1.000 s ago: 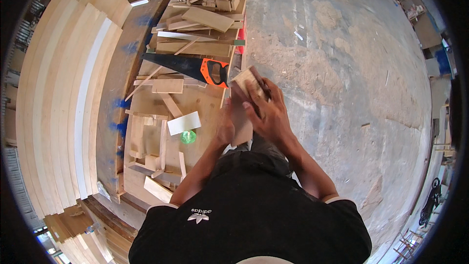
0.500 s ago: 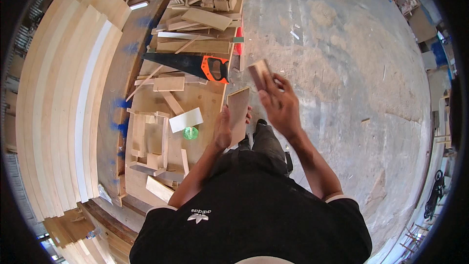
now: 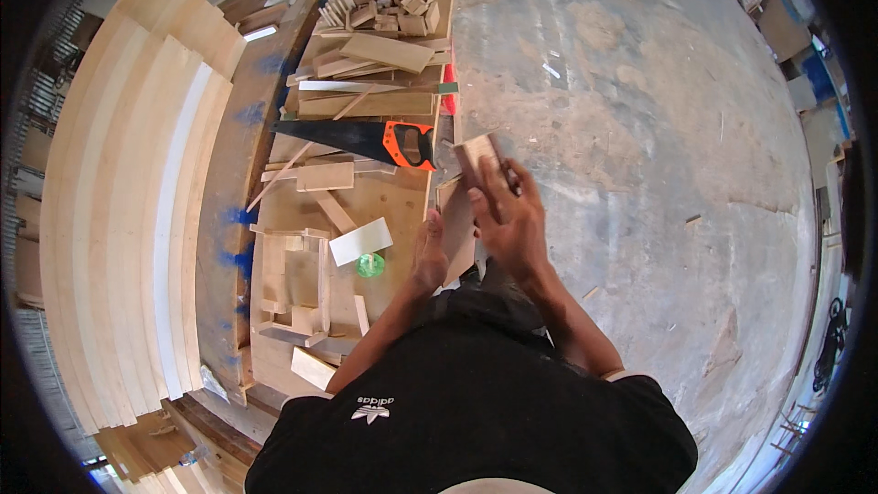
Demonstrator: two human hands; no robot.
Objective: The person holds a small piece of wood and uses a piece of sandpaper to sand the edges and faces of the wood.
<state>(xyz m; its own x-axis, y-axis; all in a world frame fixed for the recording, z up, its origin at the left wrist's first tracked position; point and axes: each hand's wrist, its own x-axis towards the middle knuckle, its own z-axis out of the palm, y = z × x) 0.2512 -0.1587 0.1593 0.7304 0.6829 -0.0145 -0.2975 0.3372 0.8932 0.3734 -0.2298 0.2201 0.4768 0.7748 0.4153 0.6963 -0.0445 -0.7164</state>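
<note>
My left hand (image 3: 430, 258) grips a short flat wooden board (image 3: 461, 245) by its long side, thumb pointing up along it. The board stands tilted just off the workbench edge, in front of my body. In my right hand (image 3: 514, 227) is a small wooden block (image 3: 477, 152) with a pale top and a dark brown side, like a sanding block. My fingers wrap round it. The block lies over the board's far end; whether they touch is hidden by my hand. A handsaw (image 3: 370, 143) with an orange and black handle lies on the bench just left of the block.
On the workbench (image 3: 393, 210) lie a wooden frame (image 3: 294, 284), a white piece (image 3: 360, 241), a green round item (image 3: 369, 265) and several offcuts (image 3: 389, 0) heaped at the far end. Long planks (image 3: 119, 220) are stacked at the left. Concrete floor (image 3: 631, 174) extends to the right.
My right hand has brought the block down and left, over the board's far end. The board is now partly covered by that hand. The whole view has shifted slightly.
</note>
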